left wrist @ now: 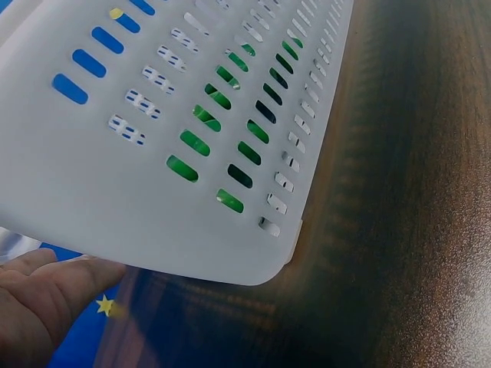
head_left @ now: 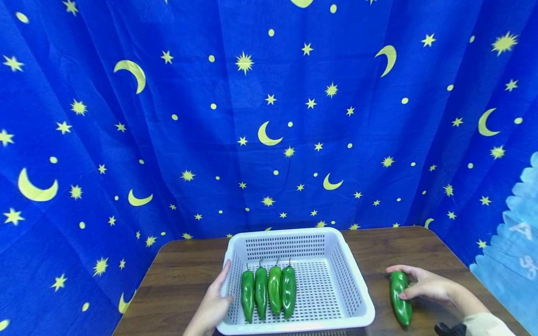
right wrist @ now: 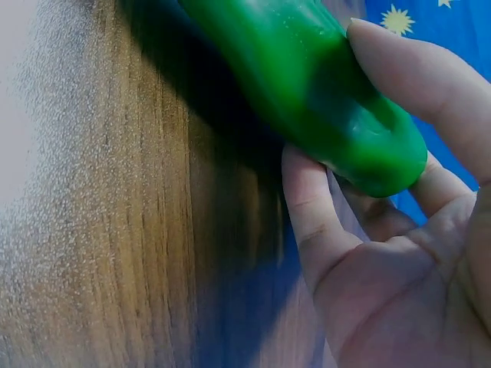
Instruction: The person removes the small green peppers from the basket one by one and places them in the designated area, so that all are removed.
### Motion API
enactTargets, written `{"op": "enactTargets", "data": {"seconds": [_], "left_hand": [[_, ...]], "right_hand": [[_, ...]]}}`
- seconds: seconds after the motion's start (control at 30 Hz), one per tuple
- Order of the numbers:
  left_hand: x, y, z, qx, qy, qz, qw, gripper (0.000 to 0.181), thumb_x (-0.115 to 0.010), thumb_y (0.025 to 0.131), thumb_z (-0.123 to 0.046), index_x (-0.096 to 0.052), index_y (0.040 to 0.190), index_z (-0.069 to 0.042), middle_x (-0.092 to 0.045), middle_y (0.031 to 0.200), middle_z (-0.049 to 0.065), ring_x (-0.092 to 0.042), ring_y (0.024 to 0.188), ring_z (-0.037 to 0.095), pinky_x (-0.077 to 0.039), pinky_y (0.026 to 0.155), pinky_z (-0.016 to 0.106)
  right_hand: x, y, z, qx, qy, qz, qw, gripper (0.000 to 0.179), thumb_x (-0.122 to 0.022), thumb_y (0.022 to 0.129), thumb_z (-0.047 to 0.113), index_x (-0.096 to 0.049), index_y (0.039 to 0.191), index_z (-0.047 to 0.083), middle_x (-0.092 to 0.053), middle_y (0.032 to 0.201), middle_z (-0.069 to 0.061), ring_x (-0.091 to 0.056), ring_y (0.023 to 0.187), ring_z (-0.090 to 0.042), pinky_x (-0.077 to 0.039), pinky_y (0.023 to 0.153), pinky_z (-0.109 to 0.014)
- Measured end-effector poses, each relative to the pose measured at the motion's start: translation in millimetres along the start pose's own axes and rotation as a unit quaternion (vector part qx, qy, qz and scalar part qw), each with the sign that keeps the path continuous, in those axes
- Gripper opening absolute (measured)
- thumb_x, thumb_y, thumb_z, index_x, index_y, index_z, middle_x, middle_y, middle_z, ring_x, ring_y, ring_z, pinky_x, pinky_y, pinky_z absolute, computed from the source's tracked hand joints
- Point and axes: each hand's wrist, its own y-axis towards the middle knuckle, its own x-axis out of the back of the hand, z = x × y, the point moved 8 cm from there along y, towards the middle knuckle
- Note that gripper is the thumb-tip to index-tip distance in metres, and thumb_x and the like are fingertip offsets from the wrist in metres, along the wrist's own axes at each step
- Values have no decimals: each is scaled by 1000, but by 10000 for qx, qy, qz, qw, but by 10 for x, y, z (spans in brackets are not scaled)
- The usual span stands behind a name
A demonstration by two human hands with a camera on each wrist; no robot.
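Several green chili peppers [head_left: 269, 291] lie side by side in the left half of a white perforated plastic basket [head_left: 363, 305], stems pointing away. My left hand [head_left: 212, 303] rests against the basket's left side, its index finger straight along the rim. In the left wrist view that hand [left wrist: 54, 303] is by the rim, and green shows through the wall's slots. To the right of the basket, my right hand [head_left: 428, 284] holds another green chili pepper [head_left: 399, 298] between thumb and fingers. The right wrist view shows the thumb and fingers on either side of this pepper [right wrist: 307, 84].
A brown wood-grain table [head_left: 180, 275] carries the basket. Behind it and on both sides hangs a blue curtain [head_left: 269, 172] with yellow moons and stars. A light blue scalloped cloth [head_left: 514, 252] hangs at the far right. A black object [head_left: 449, 329] is by the right wrist.
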Motion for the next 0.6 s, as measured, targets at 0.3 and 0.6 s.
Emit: {"op": "enactTargets", "data": {"seconds": [0.3, 0.6], "left_hand": [[11, 6, 6, 23, 22, -13, 10000, 97, -46, 76, 16, -11, 161, -16, -12, 161, 31, -33, 137, 59, -47, 100, 67], [8, 8, 22, -16, -42, 18, 10000, 98, -46, 75, 16, -10, 161, -15, -12, 161, 33, -33, 136, 59, -48, 99, 67]], "right_hand": [[24, 59, 61, -149, -976, -357, 9945, 69, -70, 85, 8, -34, 139, -15, -57, 112, -15, -60, 97, -17, -56, 79, -25], [15, 80, 88, -471, -1079, -446, 9920, 70, -73, 81, 7, -37, 137, -16, -57, 110, -15, -58, 98, -23, -56, 78, -28]]}}
